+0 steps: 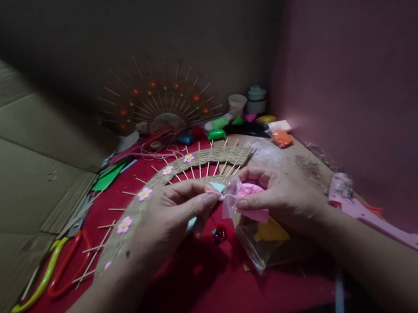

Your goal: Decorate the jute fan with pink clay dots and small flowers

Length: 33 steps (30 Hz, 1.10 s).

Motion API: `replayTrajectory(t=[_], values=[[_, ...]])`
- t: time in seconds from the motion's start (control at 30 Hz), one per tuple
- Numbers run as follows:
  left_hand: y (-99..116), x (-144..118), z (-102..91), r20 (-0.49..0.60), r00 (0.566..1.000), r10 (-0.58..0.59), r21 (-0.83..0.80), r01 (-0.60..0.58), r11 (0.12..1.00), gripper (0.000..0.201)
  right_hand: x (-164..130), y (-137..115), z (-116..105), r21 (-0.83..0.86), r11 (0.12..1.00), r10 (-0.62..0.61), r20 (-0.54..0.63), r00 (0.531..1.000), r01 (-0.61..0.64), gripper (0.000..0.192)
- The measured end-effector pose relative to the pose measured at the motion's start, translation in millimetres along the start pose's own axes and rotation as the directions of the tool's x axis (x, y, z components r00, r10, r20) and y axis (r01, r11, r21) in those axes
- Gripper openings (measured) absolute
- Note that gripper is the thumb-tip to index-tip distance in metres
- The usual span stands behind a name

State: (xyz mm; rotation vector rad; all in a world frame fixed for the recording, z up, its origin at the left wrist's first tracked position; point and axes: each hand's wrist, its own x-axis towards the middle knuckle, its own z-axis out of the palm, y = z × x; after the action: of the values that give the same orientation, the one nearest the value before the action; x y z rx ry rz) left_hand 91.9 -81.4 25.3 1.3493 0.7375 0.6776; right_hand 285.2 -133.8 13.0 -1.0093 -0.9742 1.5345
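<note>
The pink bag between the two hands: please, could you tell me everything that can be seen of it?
The pink bag is small, thin and crinkled, and looks like soft, partly see-through plastic. Brighter pink shows in its fuller part. Its left end, gathered narrow, is pinched by the left hand; the right hand grips the fuller part, covering some of it. A loose flap hangs below, in the picture just above a clear packet. Whether it is open cannot be told.
</note>
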Motion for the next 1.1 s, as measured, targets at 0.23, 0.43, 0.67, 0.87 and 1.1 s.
replayTrajectory(t=[0.23, 0.43, 0.67, 0.87, 1.1], values=[[2.3, -6.3, 7.3, -0.002, 0.982, 0.187, 0.343, -0.175, 0.923, 0.009, 1.2, 3.4, -1.4, 0.025, 0.999, 0.022, 0.056, 0.998, -0.023, 0.034], [1.1, -8.7, 10.5, 0.177, 0.818, 0.547, 0.677, -0.505, 0.535, 0.010, 2.8, 4.6, -2.5, -0.043, 0.999, 0.019, 0.119, 0.993, -0.014, 0.031], [1.1, -7.4, 9.2, 0.270, 0.766, 0.583, 0.721, -0.562, 0.405, 0.012, 1.5, 2.8, -0.7, -0.067, 0.996, 0.067, 0.150, 0.986, -0.057, 0.028], [-1.1, -4.1, 5.8, 0.358, 0.743, 0.566, 0.732, -0.600, 0.324, 0.011, 1.8, 2.6, -0.1, -0.069, 0.994, 0.100, 0.160, 0.982, -0.090, 0.026], [-9.5, -2.9, 7.3, 0.443, 0.652, 0.615, 0.784, -0.614, 0.086, 0.010, -0.1, -4.4, 2.7, -0.265, 0.960, 0.139, 0.156, 0.978, -0.094, 0.020]])
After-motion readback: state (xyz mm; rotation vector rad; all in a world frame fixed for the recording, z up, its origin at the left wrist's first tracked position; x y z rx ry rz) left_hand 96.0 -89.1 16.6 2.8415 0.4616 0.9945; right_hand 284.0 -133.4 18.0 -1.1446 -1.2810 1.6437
